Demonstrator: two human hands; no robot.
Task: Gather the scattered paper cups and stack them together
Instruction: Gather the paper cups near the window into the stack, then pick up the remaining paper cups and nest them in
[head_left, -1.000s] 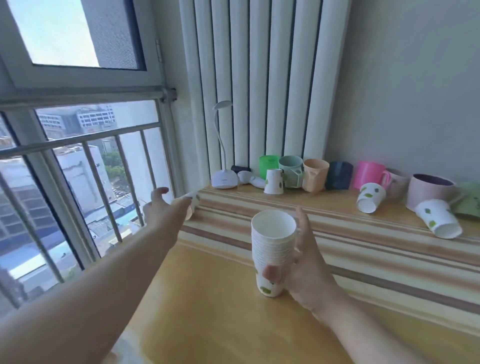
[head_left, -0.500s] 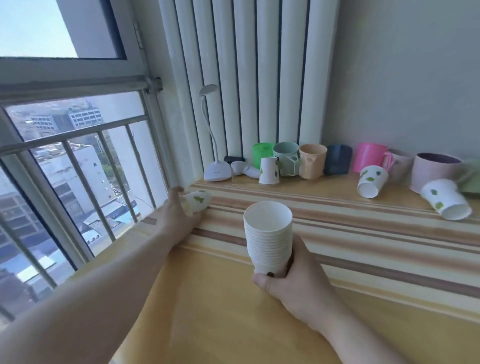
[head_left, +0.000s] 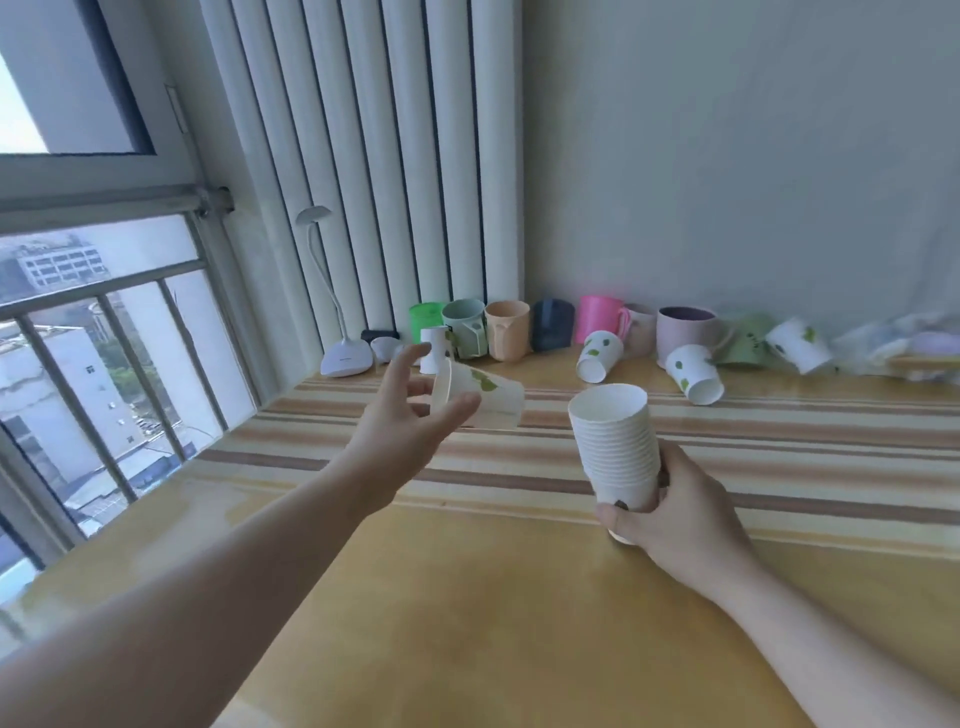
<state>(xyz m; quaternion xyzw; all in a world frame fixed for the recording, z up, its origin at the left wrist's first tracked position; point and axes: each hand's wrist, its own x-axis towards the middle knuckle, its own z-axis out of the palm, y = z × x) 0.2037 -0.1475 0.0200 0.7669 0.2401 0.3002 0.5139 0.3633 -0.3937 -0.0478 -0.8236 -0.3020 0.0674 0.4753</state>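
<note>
Left hand (head_left: 410, 415) clasps a loose paper cup (head_left: 480, 396) lying sideways | right hand (head_left: 670, 512) clamps the cup stack (head_left: 615, 441) | turn your cup base-down, seat it squarely in the stack's open mouth

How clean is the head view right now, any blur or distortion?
Head view: daylight from the window, soft shadows; wide-angle bending at the edges; left hand and its paper cup slightly motion-blurred; stack in right hand fairly sharp.
</note>
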